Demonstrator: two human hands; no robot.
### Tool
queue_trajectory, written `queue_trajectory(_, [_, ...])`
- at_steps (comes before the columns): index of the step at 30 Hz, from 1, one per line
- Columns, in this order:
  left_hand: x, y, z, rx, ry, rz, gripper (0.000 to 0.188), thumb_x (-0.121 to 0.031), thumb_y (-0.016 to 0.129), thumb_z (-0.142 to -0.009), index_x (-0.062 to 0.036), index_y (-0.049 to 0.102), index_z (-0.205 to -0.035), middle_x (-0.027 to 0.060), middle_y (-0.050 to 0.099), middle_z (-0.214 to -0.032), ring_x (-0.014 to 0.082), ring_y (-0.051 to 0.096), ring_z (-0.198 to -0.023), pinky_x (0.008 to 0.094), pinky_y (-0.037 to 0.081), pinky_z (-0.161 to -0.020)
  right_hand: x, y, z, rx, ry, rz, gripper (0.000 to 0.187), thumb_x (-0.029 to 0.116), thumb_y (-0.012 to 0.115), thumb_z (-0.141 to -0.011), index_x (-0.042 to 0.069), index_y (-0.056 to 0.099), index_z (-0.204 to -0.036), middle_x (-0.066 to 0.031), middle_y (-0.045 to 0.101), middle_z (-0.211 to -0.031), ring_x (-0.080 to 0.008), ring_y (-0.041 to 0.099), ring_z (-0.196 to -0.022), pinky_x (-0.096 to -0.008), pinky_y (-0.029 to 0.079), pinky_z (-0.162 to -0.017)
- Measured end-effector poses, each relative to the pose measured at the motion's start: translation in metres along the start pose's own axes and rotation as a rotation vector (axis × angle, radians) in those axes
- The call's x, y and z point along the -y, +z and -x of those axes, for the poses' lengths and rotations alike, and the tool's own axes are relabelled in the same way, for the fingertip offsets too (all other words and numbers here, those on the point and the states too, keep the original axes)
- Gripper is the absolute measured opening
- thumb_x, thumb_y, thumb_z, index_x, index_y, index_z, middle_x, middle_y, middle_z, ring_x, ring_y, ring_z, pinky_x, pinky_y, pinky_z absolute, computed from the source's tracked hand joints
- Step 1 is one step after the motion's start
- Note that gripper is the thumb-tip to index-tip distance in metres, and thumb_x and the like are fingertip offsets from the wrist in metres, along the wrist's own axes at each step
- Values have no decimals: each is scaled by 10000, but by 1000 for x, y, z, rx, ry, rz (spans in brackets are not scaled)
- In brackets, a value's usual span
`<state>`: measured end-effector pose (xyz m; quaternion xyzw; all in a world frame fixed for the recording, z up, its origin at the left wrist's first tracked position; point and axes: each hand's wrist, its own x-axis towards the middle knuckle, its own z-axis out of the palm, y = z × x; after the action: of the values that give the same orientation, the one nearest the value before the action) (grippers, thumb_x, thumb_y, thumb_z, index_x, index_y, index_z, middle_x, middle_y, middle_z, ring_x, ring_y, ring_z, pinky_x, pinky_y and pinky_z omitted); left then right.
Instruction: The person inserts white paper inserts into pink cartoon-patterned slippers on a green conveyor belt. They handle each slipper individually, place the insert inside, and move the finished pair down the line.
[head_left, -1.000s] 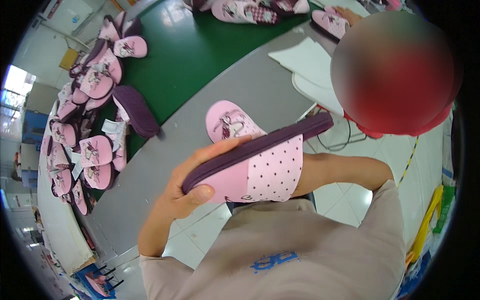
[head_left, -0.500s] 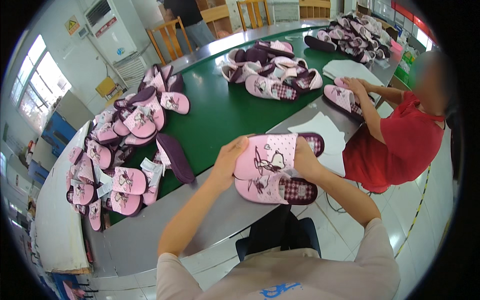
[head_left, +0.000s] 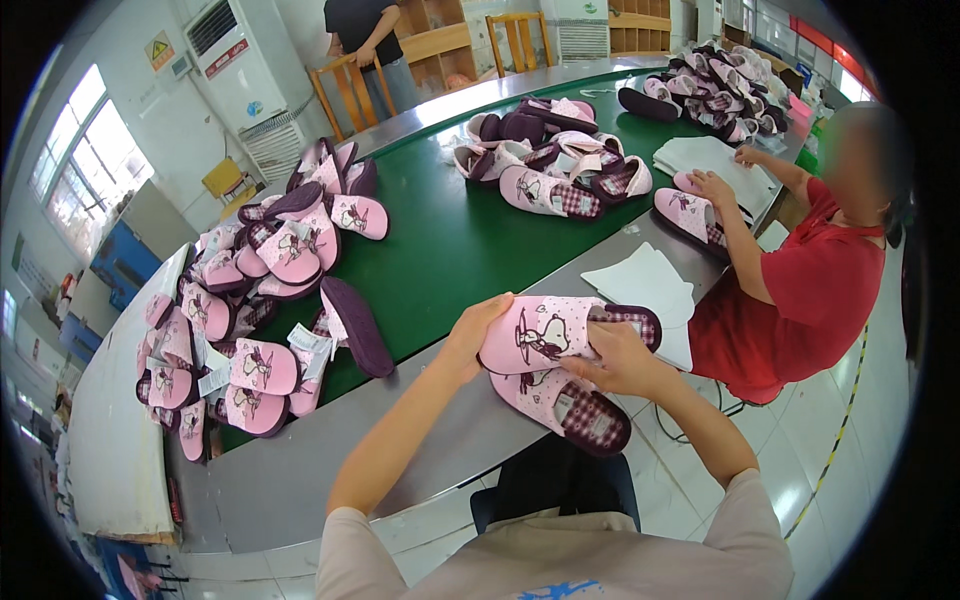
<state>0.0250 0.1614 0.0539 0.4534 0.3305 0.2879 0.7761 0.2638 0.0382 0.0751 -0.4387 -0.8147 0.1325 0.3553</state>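
Over the metal near edge of the table I hold a pink slipper (head_left: 535,338) with dark purple trim, a printed cartoon dog and a checked lining. My left hand (head_left: 478,335) is closed around its toe end. At the slipper's opening, my right hand (head_left: 628,358) grips the upper, some fingertips hidden inside and the thumb outside. A second matching slipper (head_left: 592,418) lies partly beneath it, its heel angled toward me over the table edge. Left of my hands, one more slipper (head_left: 355,328) rests on its side, dark sole showing.
A large slipper pile (head_left: 270,260) covers the table's left side; smaller heaps (head_left: 550,160) sit at the far middle and far right (head_left: 715,85). White sheets (head_left: 645,285) lie right of my hands. A co-worker in red (head_left: 800,290) sits at right, with a slipper (head_left: 690,215).
The lower slipper's heel has swung toward me, while the upper one shifted slightly right and down. My right hand has come partly out of the opening. A co-worker's hand moved to white sheets.
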Motion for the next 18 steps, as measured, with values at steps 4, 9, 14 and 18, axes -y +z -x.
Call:
queue_trajectory(4, [6,-4,-3,-60,52,-69,429,-359,543,-1117,-1,666,-1318,98,731,-1212,172,714,-1038,341,584,-918,-10,4,-3,-84,-47,208,451,304,789,-942,-23,643,-1216,-241,700,-954,-423,717,-845,-472,562,-714])
queue_trajectory(9, [2,3,-3,-211,229,-214,389,-355,529,-1107,-62,672,-1320,42,710,-1123,116,667,-979,310,555,-879,-19,12,0,-134,162,151,397,293,758,-970,-23,628,-1170,-252,681,-966,-444,704,-860,-492,555,-723])
queue_trajectory(14, [14,-17,7,-218,372,-659,653,-222,688,-1010,-33,429,-1579,186,608,-1414,256,634,-1233,400,503,-1077,-28,7,5,44,326,-49,386,268,715,-980,-15,602,-1217,-243,672,-1035,-422,677,-959,-482,540,-810])
queue_trajectory(18, [39,-21,45,-194,584,-987,830,-291,706,-978,-29,318,-1663,271,355,-1659,400,415,-1507,486,346,-1231,-35,2,22,143,209,-76,598,300,793,-888,-10,583,-1353,-218,638,-1226,-387,612,-1137,-452,493,-995])
